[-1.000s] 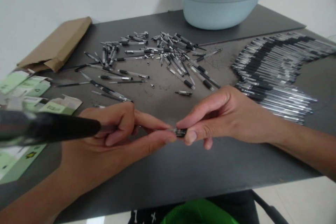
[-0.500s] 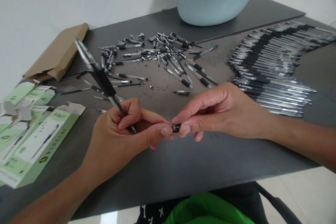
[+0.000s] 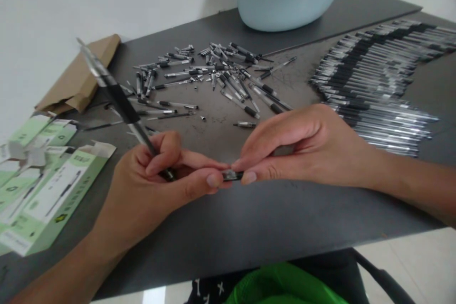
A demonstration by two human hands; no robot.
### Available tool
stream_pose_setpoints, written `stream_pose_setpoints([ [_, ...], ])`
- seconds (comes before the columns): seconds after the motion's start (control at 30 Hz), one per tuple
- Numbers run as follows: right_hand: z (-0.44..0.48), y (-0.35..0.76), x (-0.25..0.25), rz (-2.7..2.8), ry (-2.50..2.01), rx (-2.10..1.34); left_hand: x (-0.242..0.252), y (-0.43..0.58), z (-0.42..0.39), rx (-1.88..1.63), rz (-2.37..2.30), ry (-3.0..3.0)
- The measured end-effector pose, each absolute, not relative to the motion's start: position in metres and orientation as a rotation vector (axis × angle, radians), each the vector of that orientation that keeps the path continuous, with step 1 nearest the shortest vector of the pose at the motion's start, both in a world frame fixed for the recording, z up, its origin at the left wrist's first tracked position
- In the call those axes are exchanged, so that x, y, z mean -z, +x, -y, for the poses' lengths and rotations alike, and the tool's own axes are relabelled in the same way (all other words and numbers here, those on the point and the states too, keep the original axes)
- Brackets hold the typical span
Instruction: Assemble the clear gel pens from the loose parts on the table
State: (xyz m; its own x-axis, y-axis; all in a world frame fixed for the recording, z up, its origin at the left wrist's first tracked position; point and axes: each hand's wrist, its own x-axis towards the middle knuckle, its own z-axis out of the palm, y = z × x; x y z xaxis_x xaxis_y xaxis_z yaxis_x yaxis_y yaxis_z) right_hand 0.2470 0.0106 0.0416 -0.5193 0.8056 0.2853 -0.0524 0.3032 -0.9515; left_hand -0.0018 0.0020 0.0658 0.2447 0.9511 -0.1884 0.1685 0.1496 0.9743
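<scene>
My left hand is closed round a black-gripped pen, which slants up and left with its clear tip raised. The thumb and fingertips of that hand also pinch one end of a small dark, shiny pen part. At the other end of the small part, my right hand pinches it between thumb and fingers. Behind both hands lies a loose pile of pens and pen pieces. Rows of pens lie side by side at the right.
A light blue basin stands at the back of the grey table. Green and white pen boxes lie at the left, below a brown cardboard package. Green fabric shows below the table's front edge.
The pen in my left hand has shifted left and tilted further over. My left hand has moved slightly left, and more of the small part shows between my fingertips.
</scene>
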Motion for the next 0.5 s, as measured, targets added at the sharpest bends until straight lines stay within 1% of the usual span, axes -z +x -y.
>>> stream_pose_setpoints([
  [0.23, -0.01, 0.249, -0.041, 1.758, -0.651, -1.353, -0.069, 0.002, 0.01, -0.873, -1.269, 1.406],
  [0.5, -0.01, 0.249, -0.039, 1.761, -0.689, -1.44, -0.07, 0.002, 0.013, -0.84, -1.271, 1.407],
])
